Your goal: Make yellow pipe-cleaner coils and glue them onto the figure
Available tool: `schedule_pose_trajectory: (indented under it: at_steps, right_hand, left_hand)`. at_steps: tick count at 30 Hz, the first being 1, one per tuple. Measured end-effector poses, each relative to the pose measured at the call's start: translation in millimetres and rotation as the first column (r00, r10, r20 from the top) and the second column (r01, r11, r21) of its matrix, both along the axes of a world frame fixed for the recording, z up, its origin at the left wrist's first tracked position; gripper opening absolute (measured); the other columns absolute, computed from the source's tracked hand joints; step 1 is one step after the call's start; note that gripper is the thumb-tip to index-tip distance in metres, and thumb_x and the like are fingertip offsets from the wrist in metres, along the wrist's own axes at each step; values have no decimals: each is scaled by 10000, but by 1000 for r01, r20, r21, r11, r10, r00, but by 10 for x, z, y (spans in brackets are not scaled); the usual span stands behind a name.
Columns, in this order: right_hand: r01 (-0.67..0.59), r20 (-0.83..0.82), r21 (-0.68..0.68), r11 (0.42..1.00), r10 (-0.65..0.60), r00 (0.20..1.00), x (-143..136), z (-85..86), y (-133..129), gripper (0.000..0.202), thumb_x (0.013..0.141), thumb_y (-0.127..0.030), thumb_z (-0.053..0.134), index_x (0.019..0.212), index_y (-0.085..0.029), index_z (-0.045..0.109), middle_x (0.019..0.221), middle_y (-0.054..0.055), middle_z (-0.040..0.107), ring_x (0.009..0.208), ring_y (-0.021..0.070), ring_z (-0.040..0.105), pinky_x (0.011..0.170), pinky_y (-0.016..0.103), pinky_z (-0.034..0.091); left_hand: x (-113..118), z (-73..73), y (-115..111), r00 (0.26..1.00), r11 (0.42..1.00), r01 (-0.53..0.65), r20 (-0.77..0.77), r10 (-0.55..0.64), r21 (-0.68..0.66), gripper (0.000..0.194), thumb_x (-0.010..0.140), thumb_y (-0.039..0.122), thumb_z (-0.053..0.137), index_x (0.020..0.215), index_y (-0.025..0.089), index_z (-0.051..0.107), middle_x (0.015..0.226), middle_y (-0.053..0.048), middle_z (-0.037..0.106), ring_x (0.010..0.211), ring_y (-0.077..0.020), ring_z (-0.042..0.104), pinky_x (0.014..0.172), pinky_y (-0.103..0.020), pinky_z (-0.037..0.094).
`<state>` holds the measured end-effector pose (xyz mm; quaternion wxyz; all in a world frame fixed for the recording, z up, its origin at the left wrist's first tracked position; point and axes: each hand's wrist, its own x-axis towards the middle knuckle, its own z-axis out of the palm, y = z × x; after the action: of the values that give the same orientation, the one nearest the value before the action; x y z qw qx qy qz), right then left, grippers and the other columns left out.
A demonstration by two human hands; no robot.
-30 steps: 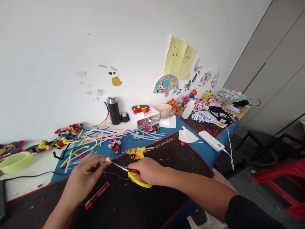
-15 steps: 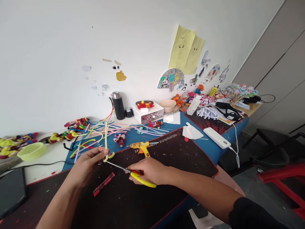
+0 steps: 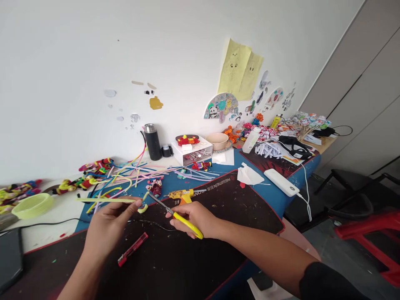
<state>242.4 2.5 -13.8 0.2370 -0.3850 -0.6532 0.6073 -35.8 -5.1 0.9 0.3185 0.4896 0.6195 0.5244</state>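
Head view, yellow-green strip [image 3: 104, 200], pinched between left fingers [image 3: 132, 210]

At the far side of the table, against the white wall [image 3: 62, 62], a black thermos flask [image 3: 152, 143] stands upright left of a white box [image 3: 178, 154] and a beige bowl [image 3: 218, 146], while two yellow drawing sheets [image 3: 234, 75] hang above a decorated paper fan [image 3: 220, 107] on the wall. To the right, a translucent bottle [image 3: 251, 141] leans at a tilt, and nearer lies a white power bank [image 3: 281, 182] joined to a white cable [image 3: 308, 208]. A pale green bowl [image 3: 33, 208] sits at the left, and a red plastic stool [image 3: 371, 233] stands at the right, off the table.
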Motion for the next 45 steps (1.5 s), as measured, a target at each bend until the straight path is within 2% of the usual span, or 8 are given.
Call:
schedule_pose_trajectory:
  at_steps: [8,12,16,22,26,33,38,45]
  right_hand:
    - [-219,311,407,887,91,946,-37,-30,-57,165,934,-254,800,823,-192,695,663,-79,465,646,108,399,621,247,310]
    - [-295,375,431,853,128,918,-47,-11,-83,254,969,-285,771,776,-204,626,665,-66,500,625,113,435,611,251,301]
    - [-276,315,447,851,138,939,-30,-36,-99,141,978,-296,755,875,-202,740,691,-50,546,639,124,444,626,248,335]
    - [-71,84,214,974,54,995,-34,-276,-128,324,973,-350,803,1240,-170,842,640,-58,561,558,115,480,590,238,417]
    - [18,-30,-59,998,-19,999,-52,-221,-140,345,964,-334,831,1275,-183,820,661,-72,598,427,81,476,480,224,405]
    - [53,-60,-170,984,-64,996,-67,-86,-136,271,972,-259,800,1231,-182,817,730,-72,610,385,51,473,393,194,344]
    - [32,39,-111,993,-27,999,-66,-214,-153,328,967,-281,814,1285,-205,833,697,-74,596,415,66,475,446,206,370]
    - [-102,184,197,975,66,981,-83,-95,-142,221,936,-279,823,1120,-162,862,695,-68,493,658,105,428,627,232,347]
  left_hand:
    - [49,74,6,898,946,219,-429,-99,240,411,826,739,771,713,354,856,839,-79,837,876,-349,756,853,-433,582]
    - [-47,33,63,914,971,240,-337,-224,8,452,760,764,822,703,317,849,792,-64,815,754,-297,711,701,-375,538]
    - [-126,3,98,974,963,222,-21,-228,-151,469,562,706,986,680,274,849,714,-38,772,655,-231,615,589,-315,482]
    - [-59,-77,113,966,968,225,152,-207,-108,540,604,727,966,682,223,791,666,-32,676,623,-193,578,587,-312,502]
    - [-31,-120,110,972,979,191,155,-178,-70,549,647,752,938,682,231,768,706,-39,704,670,-210,605,626,-329,511]
    - [-24,-103,45,989,1000,12,-148,-11,10,441,765,743,863,816,305,853,863,-50,841,814,-301,722,757,-381,532]
    - [81,-53,-5,856,922,250,-513,-67,297,311,933,599,724,812,344,855,912,-75,855,875,-332,770,836,-404,570]
    - [-7,-33,37,845,945,241,-526,-93,220,351,897,635,746,766,323,838,910,-78,835,877,-315,752,808,-380,562]
